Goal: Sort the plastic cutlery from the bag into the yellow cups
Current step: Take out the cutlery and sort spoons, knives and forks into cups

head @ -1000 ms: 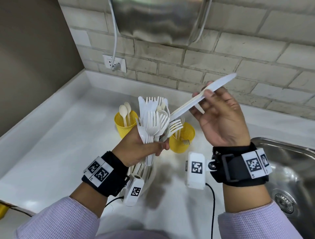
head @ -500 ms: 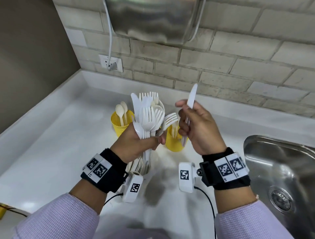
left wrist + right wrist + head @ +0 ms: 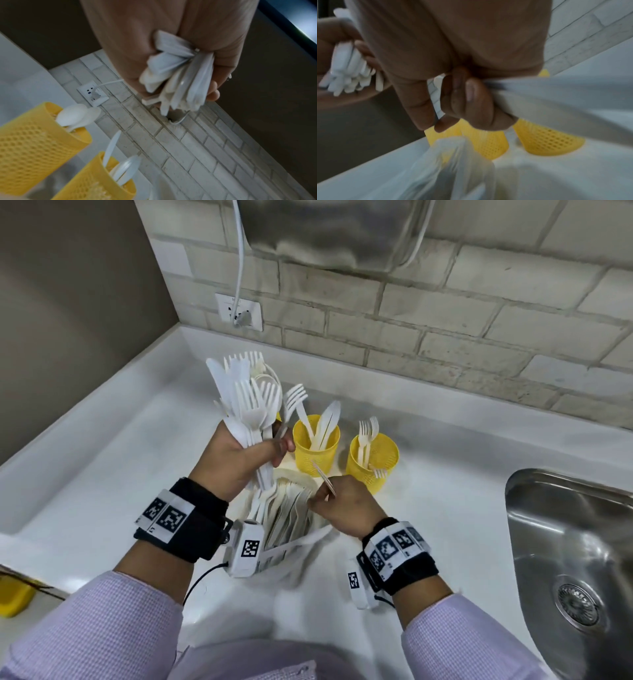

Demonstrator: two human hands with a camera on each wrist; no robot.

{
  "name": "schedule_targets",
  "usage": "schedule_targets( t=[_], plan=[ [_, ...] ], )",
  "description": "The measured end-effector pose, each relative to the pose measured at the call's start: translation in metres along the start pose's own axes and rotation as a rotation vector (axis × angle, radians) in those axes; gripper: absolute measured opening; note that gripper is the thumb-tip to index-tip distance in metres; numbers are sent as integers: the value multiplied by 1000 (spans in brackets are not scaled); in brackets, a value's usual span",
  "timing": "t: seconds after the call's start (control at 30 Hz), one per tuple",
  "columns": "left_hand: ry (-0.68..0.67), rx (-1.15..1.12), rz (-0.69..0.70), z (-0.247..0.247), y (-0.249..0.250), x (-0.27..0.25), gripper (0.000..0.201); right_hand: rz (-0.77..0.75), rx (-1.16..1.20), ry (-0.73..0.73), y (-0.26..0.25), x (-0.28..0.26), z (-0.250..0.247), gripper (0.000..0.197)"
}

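Note:
My left hand [image 3: 253,451] grips a bundle of white plastic cutlery [image 3: 248,395] by the handles, forks and knives fanning upward. A clear plastic bag [image 3: 291,518] hangs under it. My right hand [image 3: 325,498] pinches the bag's film just in front of the cups; the film [image 3: 547,97] is stretched over its curled fingers. One yellow cup [image 3: 317,450] holds knives, another [image 3: 375,460] to its right holds forks. A third cup with spoons [image 3: 34,146] shows in the left wrist view and is mostly hidden behind the bundle in the head view.
A steel sink [image 3: 565,542] is sunk into the white counter [image 3: 102,474] at the right. A brick wall with a socket [image 3: 239,311] and a steel appliance [image 3: 329,231] runs behind. A small yellow object [image 3: 13,597] lies at the near left edge.
My right hand no longer holds the white knife it carried toward the cups. It has dropped to the bag and taken hold of its film. The left hand keeps its bundle.

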State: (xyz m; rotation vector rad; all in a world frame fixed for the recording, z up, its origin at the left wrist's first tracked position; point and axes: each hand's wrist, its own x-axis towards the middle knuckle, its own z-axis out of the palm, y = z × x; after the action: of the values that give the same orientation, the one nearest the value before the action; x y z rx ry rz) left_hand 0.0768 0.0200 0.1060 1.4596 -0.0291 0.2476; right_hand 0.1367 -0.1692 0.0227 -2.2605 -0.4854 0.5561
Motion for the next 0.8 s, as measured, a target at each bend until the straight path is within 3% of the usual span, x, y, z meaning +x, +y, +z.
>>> schedule_targets(
  t=[0.13, 0.23, 0.37, 0.47, 0.53, 0.67, 0.8],
  plan=[
    [-7, 43, -15, -2, -3, -10, 9, 52, -106, -19, 5, 5, 19, 16],
    [-12, 65, -38, 0, -3, -16, 19, -11, -18, 109, -6, 2, 15, 23],
    [-76, 60, -45, 10, -3, -21, 54, -122, 377, 304, -42, -7, -13, 19],
    [-100, 47, -52, 17, -4, -22, 62, -228, 725, 270, -68, -20, -36, 7],
    [-112, 50, -42, 21, -3, -22, 58, -293, 866, 230, -79, -27, -48, 5],
    [-38, 75, -45, 21, -5, -21, 32, -314, 857, 345, -83, -30, -61, 13],
    [51, 216, 3, 19, -7, -19, 21, -374, 789, 417, -91, -40, -67, 12]
  ],
)
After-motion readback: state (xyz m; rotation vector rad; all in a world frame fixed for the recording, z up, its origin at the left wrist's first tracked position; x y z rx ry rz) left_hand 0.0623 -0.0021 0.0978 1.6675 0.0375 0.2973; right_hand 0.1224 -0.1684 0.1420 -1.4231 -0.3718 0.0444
